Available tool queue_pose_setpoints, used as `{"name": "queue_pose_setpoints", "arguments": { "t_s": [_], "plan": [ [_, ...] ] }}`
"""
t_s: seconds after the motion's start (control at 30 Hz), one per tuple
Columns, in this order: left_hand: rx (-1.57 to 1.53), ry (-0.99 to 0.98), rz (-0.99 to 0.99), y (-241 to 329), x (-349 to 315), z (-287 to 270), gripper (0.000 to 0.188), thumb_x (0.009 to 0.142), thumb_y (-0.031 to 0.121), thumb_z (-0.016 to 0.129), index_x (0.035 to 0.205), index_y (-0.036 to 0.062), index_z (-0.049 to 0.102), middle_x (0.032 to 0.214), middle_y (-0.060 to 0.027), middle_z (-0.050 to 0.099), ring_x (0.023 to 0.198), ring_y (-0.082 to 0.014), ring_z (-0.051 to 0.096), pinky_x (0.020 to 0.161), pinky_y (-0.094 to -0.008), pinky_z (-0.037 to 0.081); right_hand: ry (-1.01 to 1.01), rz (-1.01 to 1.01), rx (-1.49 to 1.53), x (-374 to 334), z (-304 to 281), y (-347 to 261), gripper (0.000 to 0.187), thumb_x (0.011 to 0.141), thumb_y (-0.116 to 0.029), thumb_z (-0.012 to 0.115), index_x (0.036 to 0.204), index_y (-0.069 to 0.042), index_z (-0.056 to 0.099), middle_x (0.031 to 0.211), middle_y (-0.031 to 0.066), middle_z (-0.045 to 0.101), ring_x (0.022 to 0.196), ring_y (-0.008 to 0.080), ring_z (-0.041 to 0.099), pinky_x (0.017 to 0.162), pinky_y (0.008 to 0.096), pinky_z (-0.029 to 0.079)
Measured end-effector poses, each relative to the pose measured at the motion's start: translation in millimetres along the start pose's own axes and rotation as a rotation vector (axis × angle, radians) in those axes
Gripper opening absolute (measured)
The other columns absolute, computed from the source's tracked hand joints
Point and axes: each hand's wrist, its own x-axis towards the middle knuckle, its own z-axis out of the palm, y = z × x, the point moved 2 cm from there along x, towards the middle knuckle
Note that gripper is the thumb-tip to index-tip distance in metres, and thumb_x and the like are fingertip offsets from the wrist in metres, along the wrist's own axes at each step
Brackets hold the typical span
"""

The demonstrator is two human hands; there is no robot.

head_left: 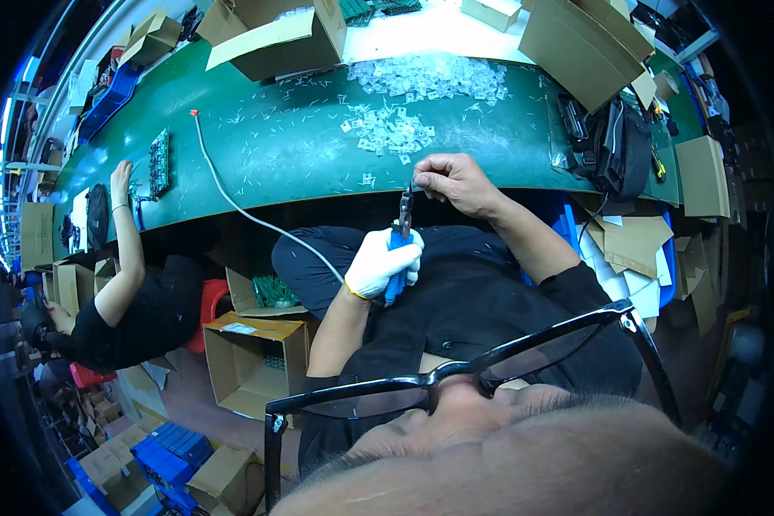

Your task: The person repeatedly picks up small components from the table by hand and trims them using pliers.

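Observation:
My left hand [383,264], in a white glove with a yellow cuff edge, is closed around the blue handles of a pair of cutting pliers [402,230]. Their metal jaws point up toward the table's near edge. Right beside the jaws, the thumb and fingers of my bare right hand [460,184] are pinched together. What sits in that pinch is too small to make out. Beyond my hands, small clear plastic pieces [391,131] lie in a loose heap on the green table [267,138]. A larger heap of similar clear pieces [434,77] spreads farther back.
A grey cord [224,189] runs from the tabletop to my left wrist. Open cardboard boxes [288,47] stand along the back. A black bag [619,150] rests at right. Another person's arm [127,236] reaches onto the table at left, near a green circuit board [159,163].

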Motion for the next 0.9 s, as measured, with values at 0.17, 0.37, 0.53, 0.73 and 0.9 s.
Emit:
{"name": "queue_pose_setpoints", "arguments": {
  "t_s": [0.17, 0.37, 0.53, 0.73, 0.9],
  "plan": [
    [-0.142, 0.045, 0.049, -3, 5, -5, 0.025, 0.098, 0.02, 0.077, 0.109, -0.0014, 0.069, 0.082, -0.0076, 0.07, 0.067, -0.0162, 0.069, 0.063, -0.0326, 0.06, 0.029, 0.005, 0.036, 5, -3, 10, 0.02, 0.106, -0.023, 0.073, 0.109, -0.003, 0.075, 0.078, -0.0023, 0.064, 0.068, 0.0056, 0.055, 0.06, 0.0235, 0.043],
    [-0.159, 0.006, 0.043, -23, 2, -11, 0.034, 0.099, 0.021, 0.077, 0.121, -0.0032, 0.067, 0.092, -0.0097, 0.074, 0.078, -0.0184, 0.073, 0.073, -0.034, 0.062, 0.137, -0.053, -0.072, 33, -24, 16, 0.019, 0.103, -0.021, 0.074, 0.107, -0.003, 0.076, 0.083, 0.0004, 0.069, 0.074, 0.009, 0.062, 0.065, 0.0271, 0.05],
    [-0.163, -0.022, 0.001, -25, 2, -7, 0.034, 0.1, 0.019, 0.075, 0.124, -0.0038, 0.066, 0.093, -0.0099, 0.074, 0.079, -0.0188, 0.073, 0.075, -0.0348, 0.063, 0.36, -0.223, -0.533, 67, -37, 8, 0.021, 0.094, -0.017, 0.077, 0.107, 0.0, 0.074, 0.101, 0.0171, 0.075, 0.089, 0.0301, 0.073, 0.083, 0.0418, 0.058],
    [-0.215, -0.03, 0.014, -28, -3, -8, 0.035, 0.1, 0.017, 0.074, 0.126, -0.0047, 0.065, 0.094, -0.0114, 0.074, 0.08, -0.0221, 0.074, 0.076, -0.037, 0.063, 0.368, -0.476, -0.664, 80, -29, 2, 0.023, 0.092, -0.017, 0.078, 0.109, -0.002, 0.074, 0.102, 0.0174, 0.073, 0.097, 0.0357, 0.072, 0.088, 0.0444, 0.057],
    [-0.218, -0.033, 0.022, -30, 0, -15, 0.037, 0.1, 0.017, 0.073, 0.128, -0.0053, 0.064, 0.095, -0.0121, 0.075, 0.081, -0.0232, 0.075, 0.076, -0.0373, 0.064, 0.588, -0.51, -0.988, 70, -77, 0, 0.025, 0.089, -0.007, 0.073, 0.113, -0.006, 0.075, 0.106, 0.0179, 0.073, 0.105, 0.0383, 0.07, 0.095, 0.0491, 0.056]
  ]
}}
